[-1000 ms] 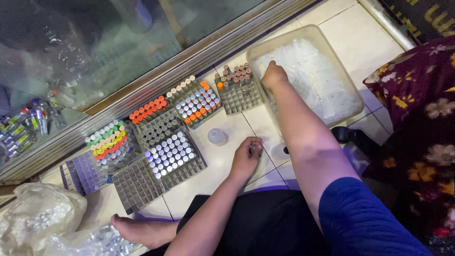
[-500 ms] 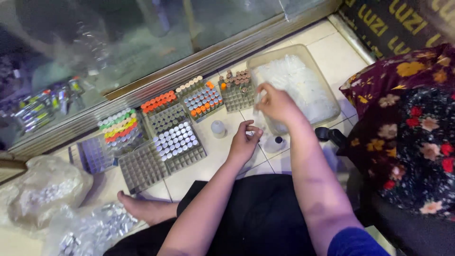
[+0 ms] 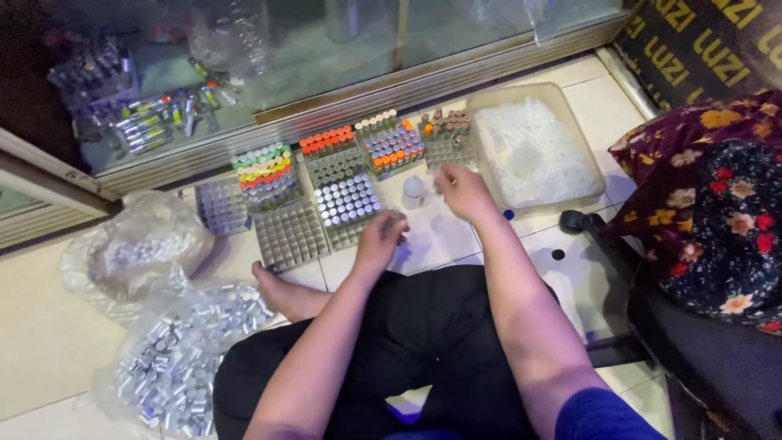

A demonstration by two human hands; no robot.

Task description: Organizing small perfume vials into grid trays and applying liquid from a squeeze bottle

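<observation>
My right hand (image 3: pixel 463 191) has come back from the plastic tub (image 3: pixel 570 122) now beside it, fingers curled on something I cannot make out, while my left hand (image 3: pixel 381 236) stays closed over a small vial just below the grid racks (image 3: pixel 346 204).

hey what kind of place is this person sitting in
Probably a small shop or workroom floor, used for sorting little vials. A glass display case stands along the tiled floor, grid racks of capped vials sit in front of the person, and clear bags of loose vials lie to the left.
</observation>
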